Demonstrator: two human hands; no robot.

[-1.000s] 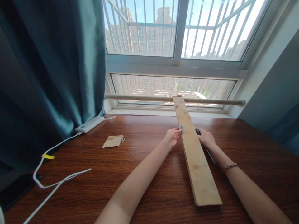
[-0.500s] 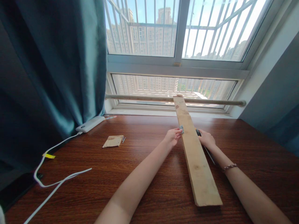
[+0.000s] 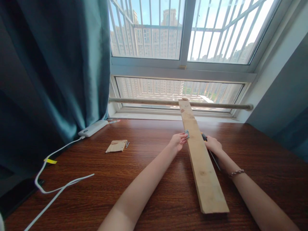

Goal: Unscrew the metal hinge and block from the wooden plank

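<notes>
A long wooden board (image 3: 204,166) runs away from me, its far end by the window rail. At the board's left edge, my left hand (image 3: 178,141) is closed, its fingertips pinching a small metal plate (image 3: 187,133) that lies on the wood. Which kind of plate it is, I cannot make out. Just right of the board, my right hand (image 3: 213,145) is wrapped round what looks like a screwdriver (image 3: 204,137). Its black and orange handle shows past the fingers, and a thin metal shaft points back towards me, partly hidden by the hand and wrist.
On the brown wooden table (image 3: 144,179) lie a small wooden piece (image 3: 116,146) and metal screws or nails (image 3: 127,144). A white power strip (image 3: 93,128) and its cable (image 3: 57,147) are at the left, beside a curtain (image 3: 62,64). A rail (image 3: 149,101) crosses the window.
</notes>
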